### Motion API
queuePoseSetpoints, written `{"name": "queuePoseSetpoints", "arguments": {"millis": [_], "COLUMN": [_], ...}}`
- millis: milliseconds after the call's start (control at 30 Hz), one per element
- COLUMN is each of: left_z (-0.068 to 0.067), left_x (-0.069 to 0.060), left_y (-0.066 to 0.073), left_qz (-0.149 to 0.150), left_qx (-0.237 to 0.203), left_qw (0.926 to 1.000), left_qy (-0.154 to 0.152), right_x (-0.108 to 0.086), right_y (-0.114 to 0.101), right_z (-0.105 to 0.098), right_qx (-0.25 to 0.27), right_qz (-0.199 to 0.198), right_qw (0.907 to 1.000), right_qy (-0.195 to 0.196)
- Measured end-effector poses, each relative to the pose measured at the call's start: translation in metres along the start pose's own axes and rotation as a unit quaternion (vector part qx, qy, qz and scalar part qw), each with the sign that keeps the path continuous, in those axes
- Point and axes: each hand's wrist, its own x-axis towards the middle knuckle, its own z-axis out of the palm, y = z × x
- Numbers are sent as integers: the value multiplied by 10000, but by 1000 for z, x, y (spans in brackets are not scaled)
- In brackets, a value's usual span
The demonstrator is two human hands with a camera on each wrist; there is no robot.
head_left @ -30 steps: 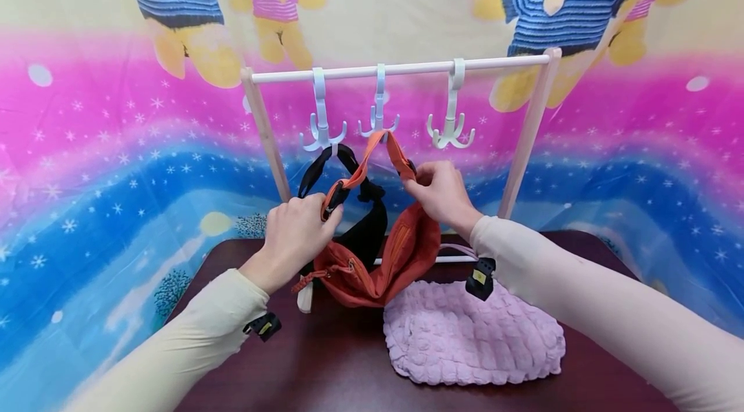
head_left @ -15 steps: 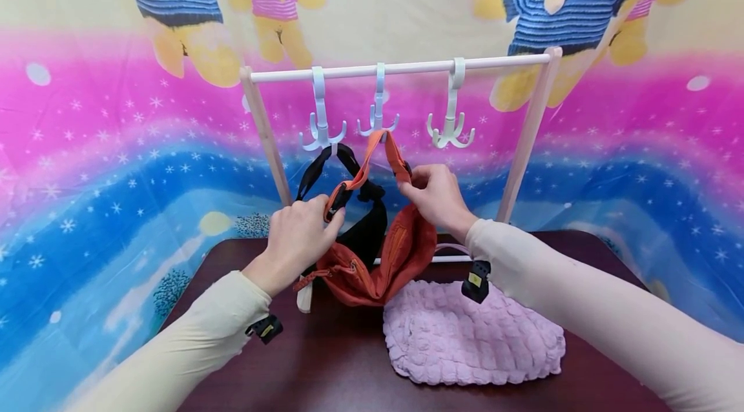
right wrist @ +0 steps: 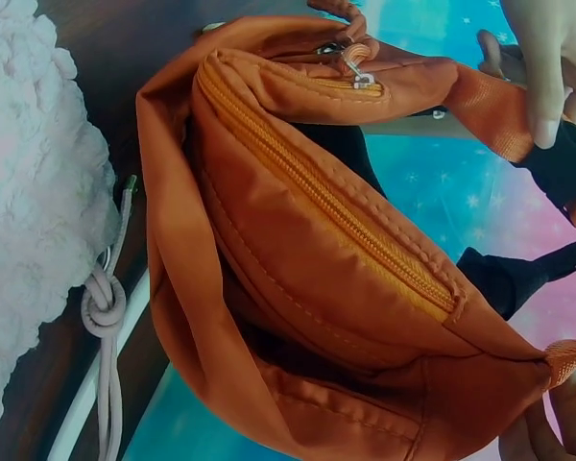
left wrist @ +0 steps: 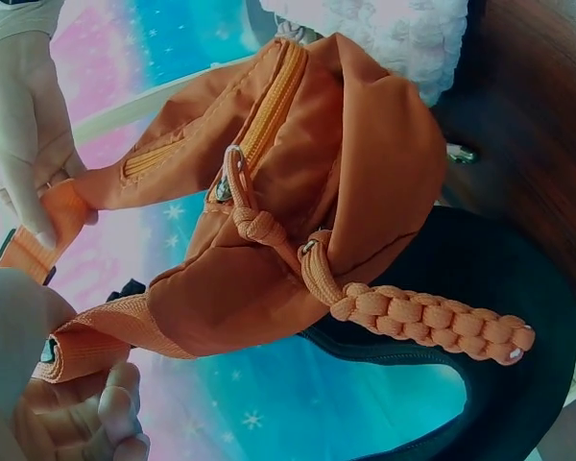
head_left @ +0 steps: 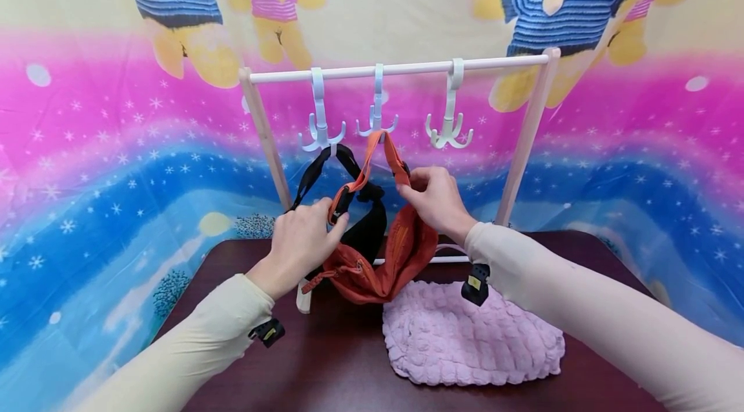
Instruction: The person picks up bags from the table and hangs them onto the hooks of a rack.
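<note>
An orange waist bag (head_left: pixel 401 270) hangs between both hands, its strap (head_left: pixel 372 157) rising in a narrow loop to the prongs of the middle hook hanger (head_left: pixel 378 102). Whether the loop is fully over a prong is hard to tell. My left hand (head_left: pixel 302 237) grips the strap's left side by a black buckle (head_left: pixel 341 204). On the other side my right hand (head_left: pixel 434 200) pinches the strap just below its black slider. The left wrist view shows the bag's braided zipper pull (left wrist: pixel 432 322). Behind it a black bag (head_left: pixel 376 231) hangs by its strap from the left hook hanger (head_left: pixel 319 108).
A pink puffy bag (head_left: pixel 476 341) lies on the dark table (head_left: pixel 325 367), in front of the wooden rack (head_left: pixel 526 134). The right hook hanger (head_left: pixel 450 105) carries nothing. A patterned cloth (head_left: pixel 116 205) covers the wall behind.
My left hand has shifted slightly right and down, and the bag's left side has come along. My right hand has moved a little left. The strap loop stays at the middle hook hanger.
</note>
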Motion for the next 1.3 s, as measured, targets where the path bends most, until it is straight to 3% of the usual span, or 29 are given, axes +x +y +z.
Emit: {"name": "queuePoseSetpoints", "arguments": {"millis": [367, 1300], "left_z": [3, 12], "left_x": [-1, -4], "left_y": [1, 1], "left_qz": [111, 126], "left_qx": [12, -31], "left_qw": [9999, 9999], "left_qy": [119, -54], "right_x": [0, -3], "right_y": [1, 8], "right_z": [-1, -7], "right_qx": [-47, -161], "right_qz": [-74, -178], "right_qw": [9999, 9997], "right_qy": [-102, -109]}}
